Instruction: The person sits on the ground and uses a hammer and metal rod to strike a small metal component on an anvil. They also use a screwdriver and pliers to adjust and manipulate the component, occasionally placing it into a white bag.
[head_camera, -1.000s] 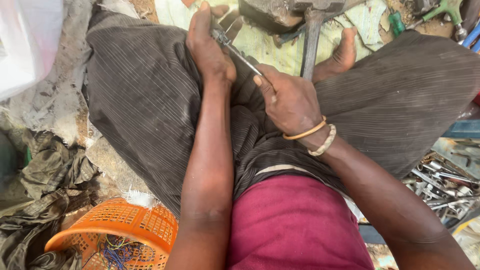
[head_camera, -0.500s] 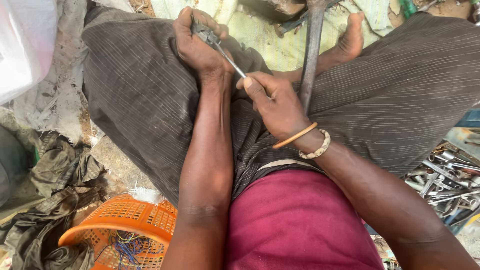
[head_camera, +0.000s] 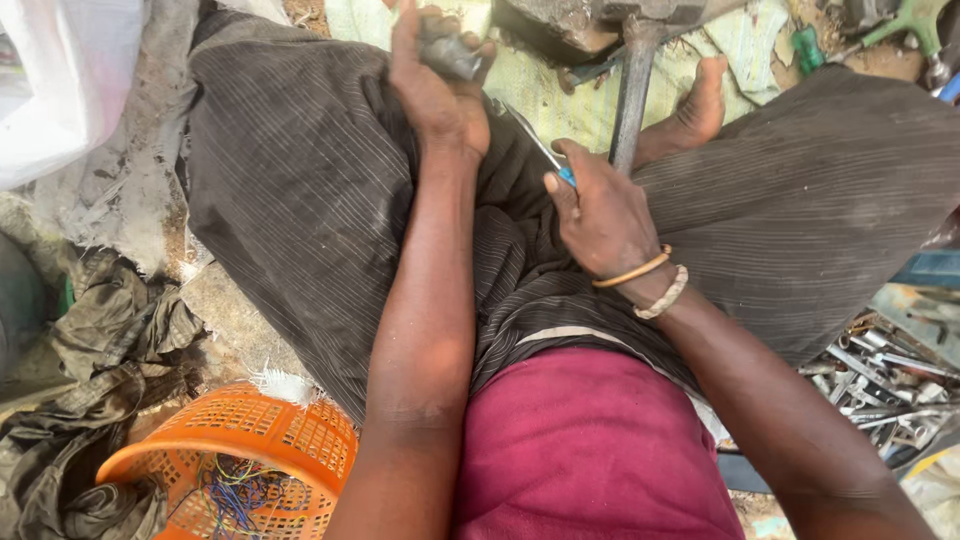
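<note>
My left hand (head_camera: 435, 85) grips a small grey metal part (head_camera: 447, 54) at the top of the view, above my left knee. My right hand (head_camera: 600, 215) is closed on the blue handle of a screwdriver (head_camera: 535, 140), whose thin shaft points up and left toward the part. Two bracelets ring my right wrist. I sit with both legs in dark striped trousers (head_camera: 300, 190) spread apart, a bare foot (head_camera: 695, 110) showing beyond them.
A hammer (head_camera: 635, 80) stands between my legs by a block of metal. An orange basket (head_camera: 235, 465) with coloured wires sits lower left, beside dark rags (head_camera: 90, 400). Several spanners (head_camera: 880, 375) lie in a tray at right. A white bag (head_camera: 60, 80) is upper left.
The view has shifted a little. My left hand turned the metal part slightly; my right hand with the screwdriver stays just below it.
</note>
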